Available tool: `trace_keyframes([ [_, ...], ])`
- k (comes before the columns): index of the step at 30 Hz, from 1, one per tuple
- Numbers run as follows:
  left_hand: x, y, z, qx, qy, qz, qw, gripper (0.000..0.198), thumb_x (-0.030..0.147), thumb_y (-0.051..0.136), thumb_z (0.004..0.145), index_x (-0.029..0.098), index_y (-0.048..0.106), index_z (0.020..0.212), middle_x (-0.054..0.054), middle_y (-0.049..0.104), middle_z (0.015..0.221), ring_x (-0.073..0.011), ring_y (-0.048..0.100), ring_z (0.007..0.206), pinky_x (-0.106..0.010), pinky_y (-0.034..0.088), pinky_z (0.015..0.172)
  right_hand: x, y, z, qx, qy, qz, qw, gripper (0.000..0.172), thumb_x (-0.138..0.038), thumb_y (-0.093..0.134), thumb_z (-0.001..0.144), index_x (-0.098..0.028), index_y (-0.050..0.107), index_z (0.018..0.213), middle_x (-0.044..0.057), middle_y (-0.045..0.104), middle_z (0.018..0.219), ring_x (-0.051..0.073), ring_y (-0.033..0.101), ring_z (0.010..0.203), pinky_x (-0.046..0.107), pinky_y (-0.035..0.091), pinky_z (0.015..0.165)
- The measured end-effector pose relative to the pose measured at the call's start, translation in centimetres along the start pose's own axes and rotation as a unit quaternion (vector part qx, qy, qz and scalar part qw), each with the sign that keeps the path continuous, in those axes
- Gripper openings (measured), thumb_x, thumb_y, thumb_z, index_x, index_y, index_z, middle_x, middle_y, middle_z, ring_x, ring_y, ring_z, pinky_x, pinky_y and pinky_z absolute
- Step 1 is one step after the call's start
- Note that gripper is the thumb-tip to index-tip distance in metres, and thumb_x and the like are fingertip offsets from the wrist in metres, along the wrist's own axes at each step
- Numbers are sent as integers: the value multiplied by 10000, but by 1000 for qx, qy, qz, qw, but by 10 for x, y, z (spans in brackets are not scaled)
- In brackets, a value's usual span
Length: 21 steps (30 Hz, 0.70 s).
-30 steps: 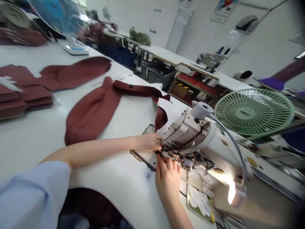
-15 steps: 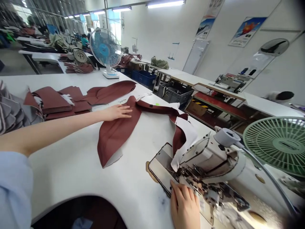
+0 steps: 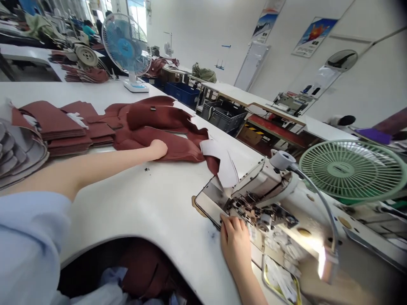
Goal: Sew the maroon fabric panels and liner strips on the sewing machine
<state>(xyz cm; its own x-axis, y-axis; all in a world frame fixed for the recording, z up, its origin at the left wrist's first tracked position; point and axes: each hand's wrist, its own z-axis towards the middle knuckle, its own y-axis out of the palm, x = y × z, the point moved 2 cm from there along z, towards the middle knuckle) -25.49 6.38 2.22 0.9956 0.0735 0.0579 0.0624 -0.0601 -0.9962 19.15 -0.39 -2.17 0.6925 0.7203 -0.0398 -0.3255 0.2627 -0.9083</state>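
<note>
The left hand (image 3: 158, 149) clenches its fingers on the maroon fabric (image 3: 178, 146), pinning it bunched on the desk (image 3: 152, 199). The right hand (image 3: 235, 239) lies flat, fingers released, at the sewing machine (image 3: 263, 186) needle plate (image 3: 211, 201).

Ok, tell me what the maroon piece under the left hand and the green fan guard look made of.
Maroon piece: probably matte cloth; it folds softly, white backing showing. Green fan guard: likely moulded plastic, smooth, with thin even ribs.
</note>
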Motion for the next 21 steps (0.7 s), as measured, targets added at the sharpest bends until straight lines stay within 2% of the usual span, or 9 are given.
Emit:
trace_keyframes([
  [3,31,3,-14,-56,-38,8,998,473,534,520,963,92,687,982,-163,689,972,-276,658,943,-420,514,841,-4,-3,-1,-11,1,-2,1000,288,-172,460,977,-161,656,1189,104,639,962,258,577,884,398,511,752],
  [5,47,3,-31,-87,-22,-1,996,577,617,444,951,103,706,937,-191,702,937,-318,665,913,-403,497,796,-11,-6,-1,-17,-8,14,1000,329,-141,451,963,-164,636,1234,108,650,1007,259,590,906,406,529,769],
  [7,58,3,-52,-101,42,-22,994,614,699,460,894,151,692,1045,-155,707,1021,-305,659,930,-360,483,789,-22,-8,3,-21,-23,53,998,416,-105,441,945,-165,570,1335,120,647,1138,254,603,1005,404,548,847],
  [9,64,3,-73,-86,128,-42,987,636,725,530,834,187,648,1153,-121,685,1110,-286,638,979,-327,466,811,-35,-9,11,-21,-41,85,995,532,-63,428,916,-164,471,1438,131,600,1299,247,575,1160,399,527,975],
  [12,65,0,-100,-60,178,-76,979,523,629,432,928,174,650,1066,-110,678,1030,-264,623,921,-313,440,796,-52,-3,35,-14,-55,78,995,684,-30,446,868,-178,346,1529,135,489,1472,255,483,1326,415,464,1081],
  [14,64,-5,-117,-85,150,-135,976,499,566,338,984,181,657,973,-88,685,970,-242,623,874,-297,436,785,-58,5,55,4,-40,54,998,732,-53,497,860,-179,302,1555,148,428,1530,281,442,1372,432,453,1079],
  [16,63,-10,-135,-125,111,-226,960,498,583,362,973,197,677,963,-68,700,1019,-241,632,932,-283,449,834,-62,12,74,32,-29,30,999,738,-102,549,875,-209,302,1563,147,409,1547,308,411,1395,464,432,1078],
  [19,62,-11,-160,-196,39,-370,907,486,642,475,898,229,717,985,-45,707,1093,-263,633,1026,-280,478,886,-66,18,95,75,-50,12,996,678,-138,566,912,-281,359,1542,117,450,1524,309,396,1401,483,381,1094],
  [21,60,-5,-172,-241,-8,-446,862,491,672,532,847,230,728,928,-49,714,1021,-268,649,967,-284,513,820,-69,15,104,82,-91,15,992,634,-93,538,920,-310,420,1504,98,472,1511,286,387,1408,457,365,1094],
])
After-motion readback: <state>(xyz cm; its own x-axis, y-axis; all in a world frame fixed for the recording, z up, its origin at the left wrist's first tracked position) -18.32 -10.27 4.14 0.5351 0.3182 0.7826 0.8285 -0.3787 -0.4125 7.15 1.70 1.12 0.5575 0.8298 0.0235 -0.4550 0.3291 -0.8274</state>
